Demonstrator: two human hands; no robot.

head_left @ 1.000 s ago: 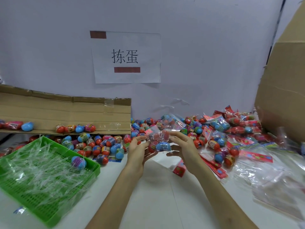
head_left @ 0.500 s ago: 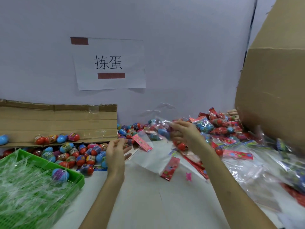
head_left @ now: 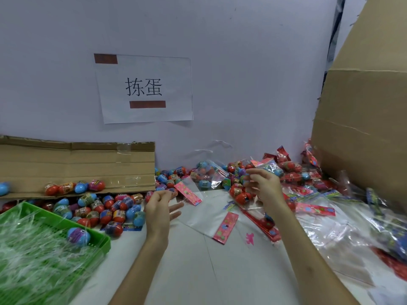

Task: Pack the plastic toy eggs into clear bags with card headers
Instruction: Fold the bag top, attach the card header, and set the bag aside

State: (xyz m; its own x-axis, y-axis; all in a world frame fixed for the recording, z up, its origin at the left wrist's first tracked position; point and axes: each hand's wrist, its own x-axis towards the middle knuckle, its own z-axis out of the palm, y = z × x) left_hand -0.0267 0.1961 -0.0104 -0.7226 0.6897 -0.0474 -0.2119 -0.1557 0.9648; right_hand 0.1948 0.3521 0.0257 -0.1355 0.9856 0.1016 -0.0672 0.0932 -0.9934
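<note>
**Both hands empty above the egg-packing table**

Far left: a green basket [head_left: 103, 242] stuffed with clear plastic strips, one purple-and-blue egg [head_left: 78, 235] near its right rim. Behind it, against the wall, a flattened cardboard flap [head_left: 77, 164] with a short row of eggs on its fold. In front of the flap, on the white table [head_left: 198, 274], a heap of loose toy eggs [head_left: 105, 211]: small, glossy shells in red, blue and purple, each banded with a printed wrap.

Just right of the heap, the left hand [head_left: 158, 210]: palm turned inward, fingers loosely spread, gripping nothing. Just beyond its fingertips, an empty clear bag [head_left: 188, 192] lying flat, with a pink flower-print card header. Nearer, between the forearms, a second empty bag [head_left: 207, 219] with the same pink header. By the wall, a filled bag [head_left: 209, 175], red and blue eggs showing through the film.

Then the right hand [head_left: 264, 188]: above the table, fingers slack and slightly curled, holding nothing. Right behind its fingertips, a blue-egg bag [head_left: 274, 170]; touching or apart, impossible to tell. Further right, a pile of packed bags [head_left: 293, 172] with red headers, crumpled clear film, and a tall cardboard box [head_left: 363, 128]. On the wall, a paper sign [head_left: 145, 89].
</note>
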